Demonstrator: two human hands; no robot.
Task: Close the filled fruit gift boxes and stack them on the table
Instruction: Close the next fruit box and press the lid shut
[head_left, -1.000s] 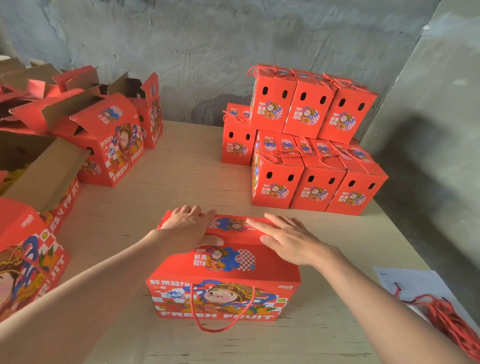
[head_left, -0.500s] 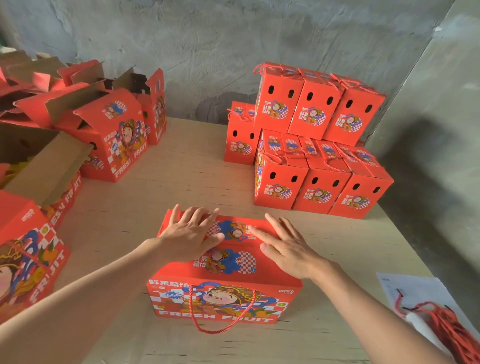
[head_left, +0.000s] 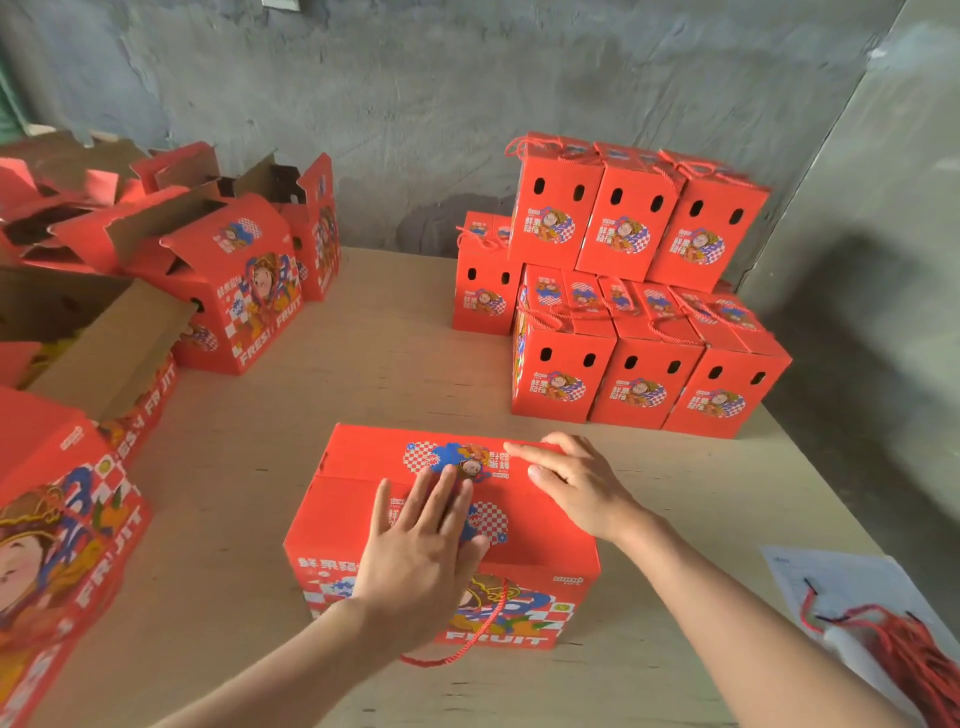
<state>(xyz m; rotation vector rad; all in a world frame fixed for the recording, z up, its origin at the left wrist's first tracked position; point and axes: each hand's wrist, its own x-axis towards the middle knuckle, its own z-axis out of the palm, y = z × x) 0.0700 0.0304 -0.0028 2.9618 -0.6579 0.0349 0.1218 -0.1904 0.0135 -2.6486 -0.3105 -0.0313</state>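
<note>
Head: left hand, right hand press one box.

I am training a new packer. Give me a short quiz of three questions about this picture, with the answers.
1. True or false: the left hand and the right hand rest with straight fingers on top of the front box.
2. How many boxes form the top row of the stack? A two, B three, C five.
3. Fill in: the red cords lie near the person's ___ arm.
Key: 1 true; 2 B; 3 right.
</note>
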